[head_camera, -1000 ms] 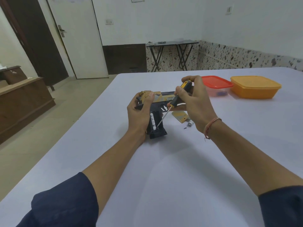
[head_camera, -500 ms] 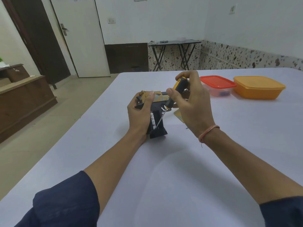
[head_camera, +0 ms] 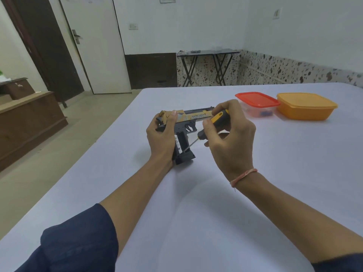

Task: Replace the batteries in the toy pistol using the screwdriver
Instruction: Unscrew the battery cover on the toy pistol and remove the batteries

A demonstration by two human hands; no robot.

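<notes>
Pistol: the black-and-tan plastic toy pistol [head_camera: 188,119] stands grip-down on the white counter [head_camera: 196,203].
Left hand [head_camera: 161,138]: wraps the pistol's rear and grip.
Right hand [head_camera: 230,140]: grips the yellow-and-black-handled screwdriver [head_camera: 217,118], its tip at the pistol's grip.

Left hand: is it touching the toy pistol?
Touching. The head view shows the left hand wrapped round the toy pistol, thumb on its rear.

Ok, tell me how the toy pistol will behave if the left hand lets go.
Probably tips: the toy pistol stands on its narrow grip base, barrel overhanging, steadied by the left hand. Seems rigid, light plastic. The screwdriver pressing the grip might nudge it over.
</notes>
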